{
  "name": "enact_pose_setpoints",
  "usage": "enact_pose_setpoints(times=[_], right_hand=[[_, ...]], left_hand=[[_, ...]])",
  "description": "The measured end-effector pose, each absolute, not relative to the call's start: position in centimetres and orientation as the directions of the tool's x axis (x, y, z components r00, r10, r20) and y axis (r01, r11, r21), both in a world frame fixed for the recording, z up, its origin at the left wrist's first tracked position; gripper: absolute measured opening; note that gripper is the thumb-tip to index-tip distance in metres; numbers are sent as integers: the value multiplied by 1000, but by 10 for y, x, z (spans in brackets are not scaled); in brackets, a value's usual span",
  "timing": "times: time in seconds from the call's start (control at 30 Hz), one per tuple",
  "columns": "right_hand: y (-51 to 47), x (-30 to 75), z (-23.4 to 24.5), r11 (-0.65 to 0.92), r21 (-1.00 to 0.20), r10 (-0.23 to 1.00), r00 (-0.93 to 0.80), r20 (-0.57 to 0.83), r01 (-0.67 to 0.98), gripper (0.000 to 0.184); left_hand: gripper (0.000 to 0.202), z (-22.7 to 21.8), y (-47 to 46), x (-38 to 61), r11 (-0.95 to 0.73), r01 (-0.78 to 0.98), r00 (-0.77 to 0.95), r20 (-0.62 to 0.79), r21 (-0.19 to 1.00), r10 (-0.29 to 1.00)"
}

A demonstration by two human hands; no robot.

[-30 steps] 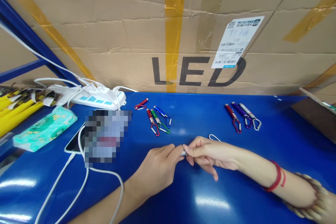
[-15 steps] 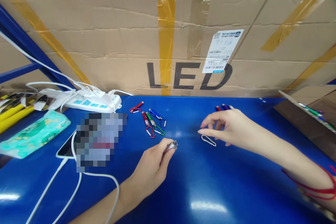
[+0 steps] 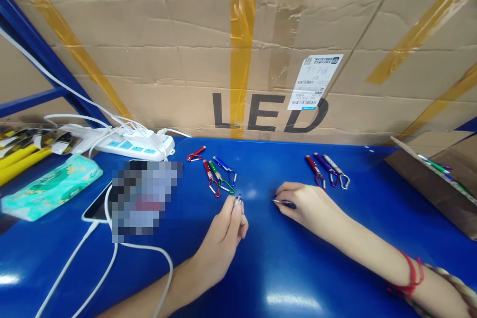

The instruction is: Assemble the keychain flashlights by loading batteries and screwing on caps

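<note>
My left hand (image 3: 225, 231) is closed around a small silver keychain flashlight (image 3: 238, 200), whose tip sticks up from my fingers. My right hand (image 3: 303, 203) rests on the blue table (image 3: 283, 278) with its fingers pinched on a silver carabiner clip (image 3: 280, 202), mostly hidden under them. A group of red, green and blue keychain flashlights (image 3: 218, 175) lies just beyond my left hand. Three more, red, purple and silver (image 3: 328, 169), lie beyond my right hand. A loose red clip (image 3: 196, 153) sits farther back.
A large cardboard box marked LED (image 3: 268, 109) stands along the table's back edge. A white power strip (image 3: 130, 141), a phone with white cables (image 3: 99, 206) and a green tissue pack (image 3: 48, 186) lie at the left. An open cardboard box (image 3: 436, 179) sits at the right.
My hands were together at the flashlight, then parted. My right hand reached over the silver clip and now pinches it on the table. My left hand tilted the flashlight upward.
</note>
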State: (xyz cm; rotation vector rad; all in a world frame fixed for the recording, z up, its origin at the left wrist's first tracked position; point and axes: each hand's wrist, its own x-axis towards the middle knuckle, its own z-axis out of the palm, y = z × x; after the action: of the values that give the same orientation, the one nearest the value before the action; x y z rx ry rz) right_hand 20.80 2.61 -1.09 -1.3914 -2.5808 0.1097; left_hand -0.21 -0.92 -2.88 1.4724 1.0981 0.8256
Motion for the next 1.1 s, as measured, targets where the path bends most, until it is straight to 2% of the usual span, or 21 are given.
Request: enact_pose_setpoints(times=[0.07, 0.2, 0.33, 0.4, 0.5, 0.57, 0.83, 0.97, 1.1], right_hand=[[22, 202, -12, 656, -168, 749, -607, 266, 736, 17], [5, 185, -12, 780, -45, 556, -658, 508, 624, 26], [-5, 170, -4, 847, 37, 437, -733, 522, 531, 36], [-5, 167, 0, 857, -14, 453, -741, 495, 515, 38], [1, 169, 2, 836, -198, 538, -693, 481, 512, 31], [4, 172, 2, 821, -240, 565, -676, 473, 519, 29], [2, 172, 4, 850, -47, 496, -765, 411, 525, 41], [1, 170, 0, 854, -50, 485, -759, 435, 517, 42], [-2, 167, -7, 841, -44, 487, -720, 495, 539, 41]], left_hand=[[44, -25, -10, -2, 41, 190, 324, -102, 981, 940], [42, -20, -14, -1, 103, 148, 364, -151, 984, 919], [37, -25, -14, -1, 58, 32, 415, -66, 998, 908], [35, -29, -13, -2, 44, -28, 429, -28, 999, 903], [29, -32, -11, -4, 19, -69, 429, 12, 997, 903], [26, -34, -10, -7, -14, -57, 410, 36, 998, 911], [19, -31, -6, -12, -199, 166, 374, 125, 966, 919], [17, -26, -7, -15, -321, 278, 436, 179, 905, 882], [16, -24, -7, -15, -387, 314, 451, 222, 867, 864]])
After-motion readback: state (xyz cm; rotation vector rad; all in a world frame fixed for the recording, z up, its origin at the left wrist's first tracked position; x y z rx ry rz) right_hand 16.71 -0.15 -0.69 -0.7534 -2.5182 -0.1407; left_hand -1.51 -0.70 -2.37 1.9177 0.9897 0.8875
